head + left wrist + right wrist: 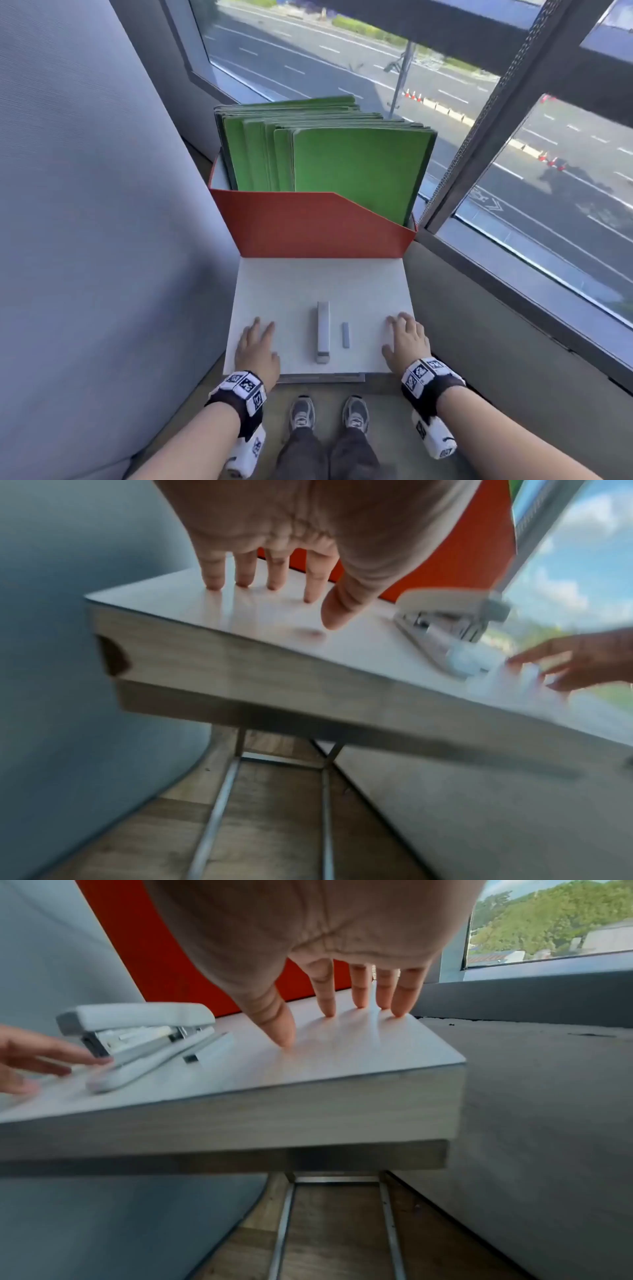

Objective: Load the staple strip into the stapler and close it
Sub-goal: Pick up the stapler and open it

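Note:
A white-grey stapler [322,331] lies closed on the small white table [322,281], pointing away from me. It also shows in the left wrist view as the stapler [452,626] and in the right wrist view as the stapler [137,1039]. A short grey staple strip [345,335] lies just right of it, seen again as the strip [205,1050]. My left hand [257,346] rests flat on the table left of the stapler, fingers straight [274,574]. My right hand [406,337] rests flat at the table's right side, fingertips [359,999] touching the top. Neither hand holds anything.
An orange file box [315,222] with several green folders [335,154] stands at the table's far end. A grey padded wall [85,205] is on the left, a window ledge [513,325] and window on the right. My shoes [329,414] show below the near edge.

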Demonstrator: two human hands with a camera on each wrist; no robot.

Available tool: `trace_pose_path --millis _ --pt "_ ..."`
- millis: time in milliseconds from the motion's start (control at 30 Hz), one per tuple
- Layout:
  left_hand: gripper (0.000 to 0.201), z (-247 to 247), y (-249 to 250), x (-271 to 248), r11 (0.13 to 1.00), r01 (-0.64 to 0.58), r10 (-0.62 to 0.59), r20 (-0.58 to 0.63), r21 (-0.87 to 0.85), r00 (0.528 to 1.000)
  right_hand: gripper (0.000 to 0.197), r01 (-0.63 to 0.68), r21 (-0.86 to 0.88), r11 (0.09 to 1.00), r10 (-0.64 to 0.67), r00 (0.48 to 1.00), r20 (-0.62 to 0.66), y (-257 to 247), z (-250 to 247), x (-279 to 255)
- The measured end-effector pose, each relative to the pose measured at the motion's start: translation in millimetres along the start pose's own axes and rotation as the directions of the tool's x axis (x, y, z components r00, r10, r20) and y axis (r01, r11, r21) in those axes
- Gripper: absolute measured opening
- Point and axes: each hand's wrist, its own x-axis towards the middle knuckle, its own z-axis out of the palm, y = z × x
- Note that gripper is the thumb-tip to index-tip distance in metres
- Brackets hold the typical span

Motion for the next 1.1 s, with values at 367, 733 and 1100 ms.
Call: trace_pose_path --millis 367,733,1100 --pt "0.036 8 71 -3 0.735 0.031 0.032 0.081 -0.678 0.996 0.056 0.104 0.387 0.916 -0.173 0.973 0.150 -101 3 -14" --pt "0.037 10 61 -5 0.503 0.177 -0.022 0.192 -0.846 0.981 0.051 0.007 0.287 0.958 -0.070 0.975 0.211 -131 -12 -28" --pt "0.035 -1 81 -11 0.238 0.220 0.075 0.244 -0.946 0.967 0.068 0.198 0.300 0.933 -0.253 0.954 0.159 -127 -32 -49"
